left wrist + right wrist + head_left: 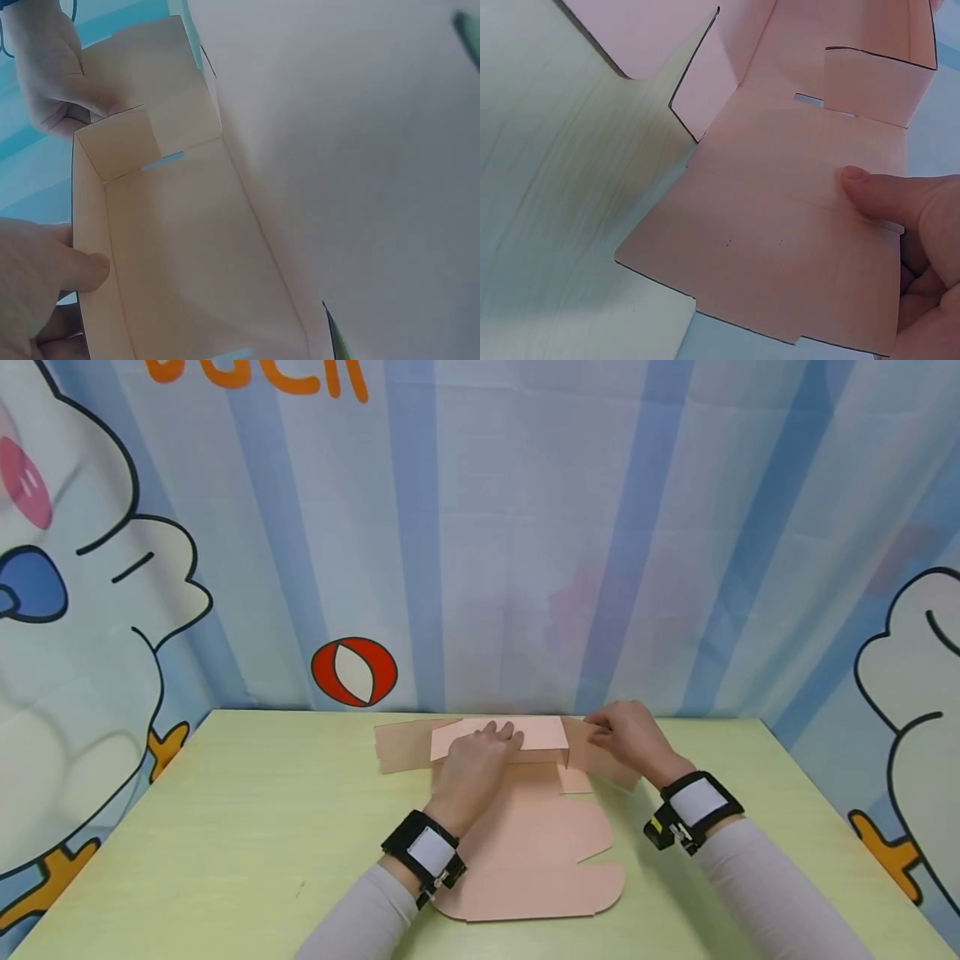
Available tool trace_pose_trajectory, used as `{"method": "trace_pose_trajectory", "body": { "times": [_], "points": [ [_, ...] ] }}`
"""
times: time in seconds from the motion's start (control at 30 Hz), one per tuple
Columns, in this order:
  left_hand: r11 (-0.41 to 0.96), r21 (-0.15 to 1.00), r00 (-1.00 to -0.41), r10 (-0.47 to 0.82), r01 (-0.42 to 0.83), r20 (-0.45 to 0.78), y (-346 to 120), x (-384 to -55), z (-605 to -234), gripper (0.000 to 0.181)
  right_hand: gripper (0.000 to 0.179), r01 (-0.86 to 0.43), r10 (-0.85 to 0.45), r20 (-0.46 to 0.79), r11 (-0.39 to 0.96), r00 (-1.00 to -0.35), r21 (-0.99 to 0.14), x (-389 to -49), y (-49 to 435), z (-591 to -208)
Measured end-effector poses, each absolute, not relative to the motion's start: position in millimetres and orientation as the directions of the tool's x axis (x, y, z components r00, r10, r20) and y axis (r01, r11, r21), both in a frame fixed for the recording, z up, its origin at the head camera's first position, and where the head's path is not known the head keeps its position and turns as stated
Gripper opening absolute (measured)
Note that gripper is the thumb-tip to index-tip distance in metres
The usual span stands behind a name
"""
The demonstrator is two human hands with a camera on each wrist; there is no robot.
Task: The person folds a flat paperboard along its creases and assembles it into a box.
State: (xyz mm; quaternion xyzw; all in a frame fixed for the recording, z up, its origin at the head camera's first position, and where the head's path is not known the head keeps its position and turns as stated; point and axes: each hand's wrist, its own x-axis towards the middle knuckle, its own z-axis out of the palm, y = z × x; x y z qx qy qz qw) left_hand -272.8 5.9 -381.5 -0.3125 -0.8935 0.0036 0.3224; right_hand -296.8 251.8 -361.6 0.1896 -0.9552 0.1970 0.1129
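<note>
Head view: a pink, part-folded cardboard box blank (528, 839) lies midway across the pale yellow-green bench (225, 843), folded end far. In the left wrist view, the left hand (37, 277) pinches its narrow wall (91, 202); in the right wrist view, the right hand (930, 247) pinches its right flap (772, 217). It should be light, stiff but easily creased, best gripped near folds.
</note>
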Motion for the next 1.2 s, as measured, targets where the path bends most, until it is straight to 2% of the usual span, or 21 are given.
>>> {"method": "trace_pose_trajectory", "body": {
  "times": [0.33, 0.53, 0.63, 0.73, 0.8, 0.9, 1.0, 1.03, 1.1, 1.2],
  "points": [
    [0.805, -0.201, -0.599, 0.558, 0.558, 0.575, 6.6, -274.3, -381.8, 0.025, 0.023, -0.405, -0.316, 0.293, 0.852, -0.902, -0.330, -296.3, 250.5, -360.8],
    [0.805, -0.204, -0.606, 0.562, 0.557, 0.563, 7.0, -274.7, -380.1, 0.024, 0.015, -0.428, -0.351, 0.300, 0.868, -0.887, -0.252, -295.1, 248.9, -359.4],
    [0.804, -0.207, -0.605, 0.565, 0.558, 0.562, 6.8, -275.0, -379.2, 0.024, 0.025, -0.438, -0.360, 0.314, 0.870, -0.878, -0.227, -291.6, 247.8, -357.8],
    [0.804, -0.206, -0.605, 0.564, 0.558, 0.562, 6.7, -275.5, -378.2, 0.023, 0.042, -0.464, -0.371, 0.365, 0.861, -0.854, -0.209, -285.3, 244.4, -354.8],
    [0.804, -0.205, -0.607, 0.564, 0.559, 0.560, 6.8, -275.7, -378.0, 0.023, 0.044, -0.492, -0.384, 0.420, 0.850, -0.822, -0.187, -281.3, 240.8, -353.6],
    [0.804, -0.205, -0.608, 0.565, 0.558, 0.558, 7.0, -276.2, -377.7, 0.023, 0.037, -0.535, -0.393, 0.497, 0.825, -0.774, -0.182, -276.3, 234.3, -354.1],
    [0.804, -0.202, -0.610, 0.564, 0.559, 0.556, 7.0, -276.3, -377.3, 0.023, 0.010, -0.560, -0.380, 0.525, 0.795, -0.761, -0.236, -273.3, 227.3, -356.5],
    [0.804, -0.201, -0.611, 0.564, 0.559, 0.556, 7.2, -276.4, -377.3, 0.023, 0.006, -0.566, -0.379, 0.524, 0.784, -0.763, -0.257, -272.4, 225.3, -357.6],
    [0.806, -0.196, -0.614, 0.561, 0.559, 0.556, 7.3, -276.4, -377.3, 0.024, 0.013, -0.557, -0.369, 0.500, 0.774, -0.784, -0.301, -271.3, 222.2, -361.1],
    [0.808, -0.192, -0.618, 0.558, 0.557, 0.554, 7.5, -276.5, -378.0, 0.025, 0.006, -0.519, -0.355, 0.441, 0.786, -0.824, -0.337, -269.4, 218.5, -366.2]
  ]
}}
